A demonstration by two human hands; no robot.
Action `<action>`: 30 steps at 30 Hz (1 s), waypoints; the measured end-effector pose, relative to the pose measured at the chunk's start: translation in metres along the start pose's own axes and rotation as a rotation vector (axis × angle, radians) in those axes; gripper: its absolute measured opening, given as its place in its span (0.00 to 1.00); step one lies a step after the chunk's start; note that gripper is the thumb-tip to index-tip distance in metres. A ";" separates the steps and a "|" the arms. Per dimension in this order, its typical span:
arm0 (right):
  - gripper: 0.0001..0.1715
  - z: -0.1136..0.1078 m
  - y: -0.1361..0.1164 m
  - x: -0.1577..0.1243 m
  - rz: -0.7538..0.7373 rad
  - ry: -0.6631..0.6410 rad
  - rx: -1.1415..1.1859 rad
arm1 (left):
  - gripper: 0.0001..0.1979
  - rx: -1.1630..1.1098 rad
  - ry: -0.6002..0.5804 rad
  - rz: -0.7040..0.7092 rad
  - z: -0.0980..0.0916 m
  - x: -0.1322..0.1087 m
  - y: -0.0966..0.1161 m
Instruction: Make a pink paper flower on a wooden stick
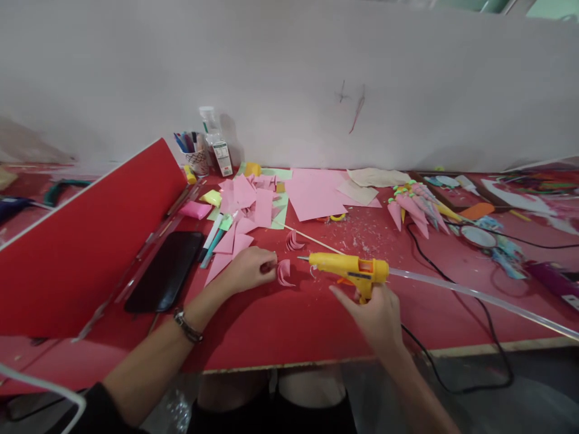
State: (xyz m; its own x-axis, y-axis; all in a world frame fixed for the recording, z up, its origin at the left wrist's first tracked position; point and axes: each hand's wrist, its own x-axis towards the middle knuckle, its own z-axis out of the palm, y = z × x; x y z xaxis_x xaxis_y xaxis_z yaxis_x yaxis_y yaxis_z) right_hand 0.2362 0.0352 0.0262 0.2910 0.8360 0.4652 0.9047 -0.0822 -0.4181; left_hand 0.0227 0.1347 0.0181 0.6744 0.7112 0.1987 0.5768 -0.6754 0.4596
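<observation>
My right hand (377, 316) grips a yellow hot glue gun (346, 265) by its handle, the metal nozzle pointing left. A long clear glue stick (474, 293) runs out of the gun's back end to the right. My left hand (256, 268) is closed, thumb and fingers pinched at the edge of a curled pink paper piece (284, 273). Just beyond lies a second curled pink paper piece (294, 241), cut into strips. The nozzle tip is a short way right of the pinched piece, apart from it.
Pink paper scraps (244, 199), markers (212, 240) and a black phone (165, 271) lie on the left. A red board (90, 241) leans there. Pink paper cones (414, 205) lie at the right, near a black cord (429, 259). A bottle (217, 144) and pen cup (195, 160) stand behind.
</observation>
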 end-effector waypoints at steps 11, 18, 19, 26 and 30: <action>0.21 0.013 -0.004 -0.006 -0.028 0.080 -0.060 | 0.10 -0.129 0.023 -0.205 0.000 0.001 0.010; 0.19 0.018 -0.002 -0.007 -0.077 0.118 -0.089 | 0.09 -0.147 0.005 -0.192 0.000 0.001 0.012; 0.19 0.017 -0.002 -0.007 -0.077 0.116 -0.095 | 0.09 -0.150 0.006 -0.188 0.000 0.001 0.012; 0.18 0.018 -0.002 -0.008 -0.085 0.130 -0.126 | 0.09 -0.147 0.017 -0.178 0.000 0.001 0.013; 0.18 0.018 -0.001 -0.008 -0.118 0.142 -0.143 | 0.08 -0.143 0.015 -0.167 0.000 0.001 0.013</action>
State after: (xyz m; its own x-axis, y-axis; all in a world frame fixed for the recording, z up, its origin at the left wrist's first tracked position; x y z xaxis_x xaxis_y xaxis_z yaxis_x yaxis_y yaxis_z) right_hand 0.2270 0.0386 0.0088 0.2121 0.7602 0.6141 0.9671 -0.0728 -0.2439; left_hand 0.0305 0.1265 0.0243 0.5669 0.8147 0.1221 0.6079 -0.5137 0.6054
